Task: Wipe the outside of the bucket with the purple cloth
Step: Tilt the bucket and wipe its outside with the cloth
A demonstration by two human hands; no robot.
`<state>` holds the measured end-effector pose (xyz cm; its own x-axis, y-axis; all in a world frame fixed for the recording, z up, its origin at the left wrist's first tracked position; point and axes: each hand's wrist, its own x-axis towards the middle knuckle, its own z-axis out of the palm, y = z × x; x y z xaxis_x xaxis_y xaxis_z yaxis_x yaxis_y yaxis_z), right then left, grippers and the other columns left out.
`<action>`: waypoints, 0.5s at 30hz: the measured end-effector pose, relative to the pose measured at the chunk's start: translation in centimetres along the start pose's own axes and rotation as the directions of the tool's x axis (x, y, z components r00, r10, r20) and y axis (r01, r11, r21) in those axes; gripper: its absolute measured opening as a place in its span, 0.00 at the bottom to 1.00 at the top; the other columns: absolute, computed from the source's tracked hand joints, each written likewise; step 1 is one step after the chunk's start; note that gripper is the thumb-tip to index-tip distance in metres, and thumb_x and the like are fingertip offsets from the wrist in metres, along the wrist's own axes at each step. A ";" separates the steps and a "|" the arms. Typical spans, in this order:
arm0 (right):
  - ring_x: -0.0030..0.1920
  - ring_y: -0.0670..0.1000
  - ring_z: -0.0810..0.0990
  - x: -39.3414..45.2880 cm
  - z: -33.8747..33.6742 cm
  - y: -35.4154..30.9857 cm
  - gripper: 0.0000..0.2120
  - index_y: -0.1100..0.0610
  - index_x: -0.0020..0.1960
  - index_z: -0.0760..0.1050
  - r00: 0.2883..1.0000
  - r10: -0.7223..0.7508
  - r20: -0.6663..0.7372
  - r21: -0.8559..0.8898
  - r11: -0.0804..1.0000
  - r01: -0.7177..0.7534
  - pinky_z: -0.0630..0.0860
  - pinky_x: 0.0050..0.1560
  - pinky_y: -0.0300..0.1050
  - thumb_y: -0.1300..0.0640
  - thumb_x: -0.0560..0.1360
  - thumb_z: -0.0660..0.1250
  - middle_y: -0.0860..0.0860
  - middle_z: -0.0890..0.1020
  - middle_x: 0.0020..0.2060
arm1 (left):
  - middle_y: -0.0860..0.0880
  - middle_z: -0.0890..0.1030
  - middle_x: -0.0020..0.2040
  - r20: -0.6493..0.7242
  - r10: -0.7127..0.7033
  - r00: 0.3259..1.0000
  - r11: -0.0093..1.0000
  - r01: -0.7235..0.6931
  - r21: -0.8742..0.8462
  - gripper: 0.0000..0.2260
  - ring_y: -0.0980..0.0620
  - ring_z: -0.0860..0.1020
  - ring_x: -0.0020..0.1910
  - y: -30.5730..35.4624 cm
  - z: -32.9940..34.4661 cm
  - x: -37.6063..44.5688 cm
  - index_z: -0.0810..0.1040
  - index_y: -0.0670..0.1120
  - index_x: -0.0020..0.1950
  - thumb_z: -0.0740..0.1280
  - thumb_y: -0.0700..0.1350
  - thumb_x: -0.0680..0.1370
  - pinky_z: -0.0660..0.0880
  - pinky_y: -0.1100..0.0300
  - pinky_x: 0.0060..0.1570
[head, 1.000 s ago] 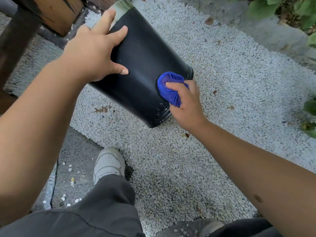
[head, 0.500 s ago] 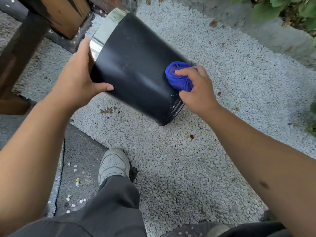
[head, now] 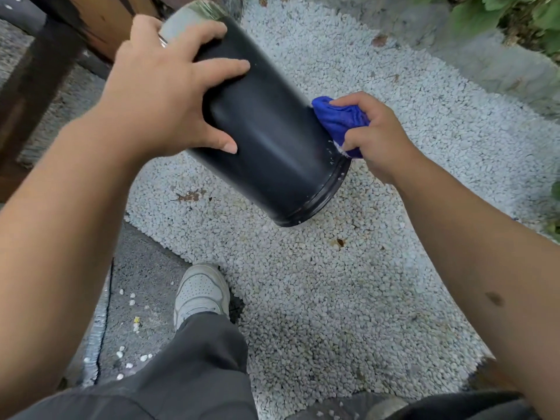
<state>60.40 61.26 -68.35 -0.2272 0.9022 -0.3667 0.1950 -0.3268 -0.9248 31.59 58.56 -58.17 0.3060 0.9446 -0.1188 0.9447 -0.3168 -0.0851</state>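
Note:
A black bucket (head: 272, 140) with a shiny metal rim at its top end is held tilted above white gravel, its base pointing down to the right. My left hand (head: 163, 98) grips its upper wall near the rim, fingers spread over the side. My right hand (head: 375, 137) holds a bunched purple cloth (head: 339, 119) and presses it against the bucket's right side near the base. White specks dot the wall by the base ring.
White gravel (head: 333, 283) covers the ground below. A grey paved strip (head: 142, 283) lies at the left, with my white shoe (head: 200, 289) at its edge. Dark wooden furniture (head: 60, 40) stands at the upper left. A stone edge with green leaves (head: 500, 22) runs along the upper right.
My left hand shifted from the bucket's left edge onto its upper wall, fingers over the side. My right hand slid the cloth around to the bucket's right side, near the base.

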 end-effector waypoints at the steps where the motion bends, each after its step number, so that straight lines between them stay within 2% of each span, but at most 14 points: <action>1: 0.39 0.52 0.73 0.0 0.1 -0.1 0.25 0.41 0.44 0.80 1.000 0.006 0.015 0.005 1.000 -0.006 0.69 0.35 0.42 0.68 0.57 0.64 0.52 0.78 0.42 | 0.50 0.63 0.77 0.007 -0.027 1.000 1.000 0.027 -0.006 0.48 0.28 0.67 0.59 -0.2 0.0 0.2 0.67 0.58 0.75 0.68 0.73 0.57 0.71 0.34 0.55; 7: 0.40 0.54 0.72 -0.2 0.3 -0.8 0.26 0.43 0.44 0.80 0.997 0.029 0.072 0.079 0.996 -0.035 0.68 0.35 0.41 0.69 0.56 0.63 0.56 0.77 0.46 | 0.52 0.61 0.76 0.078 -0.104 0.992 0.994 0.102 0.034 0.51 0.30 0.67 0.57 -0.8 -0.3 1.5 0.63 0.62 0.75 0.63 0.78 0.53 0.73 0.35 0.54; 12: 0.43 0.52 0.75 -1.0 0.1 -1.5 0.27 0.43 0.45 0.80 0.992 0.006 0.123 0.091 0.996 -0.017 0.71 0.37 0.41 0.70 0.56 0.64 0.54 0.79 0.48 | 0.55 0.60 0.76 0.087 -0.145 0.986 0.989 0.143 0.026 0.48 0.30 0.66 0.59 -0.2 -0.6 3.1 0.63 0.66 0.73 0.67 0.77 0.54 0.72 0.36 0.53; 15: 0.45 0.54 0.75 -1.7 -0.1 -1.8 0.28 0.43 0.45 0.80 0.994 0.003 0.107 0.123 0.992 -0.016 0.70 0.41 0.45 0.71 0.56 0.63 0.55 0.79 0.50 | 0.57 0.59 0.76 0.108 -0.171 0.979 0.985 0.166 0.052 0.48 0.30 0.65 0.63 0.5 -0.9 4.2 0.61 0.68 0.73 0.68 0.78 0.55 0.70 0.35 0.54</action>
<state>60.51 60.29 -66.06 -0.3274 0.8660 -0.3780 0.0796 -0.3733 -0.9243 33.49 62.47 -57.86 0.1254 0.9699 -0.2090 0.9749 -0.1594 -0.1551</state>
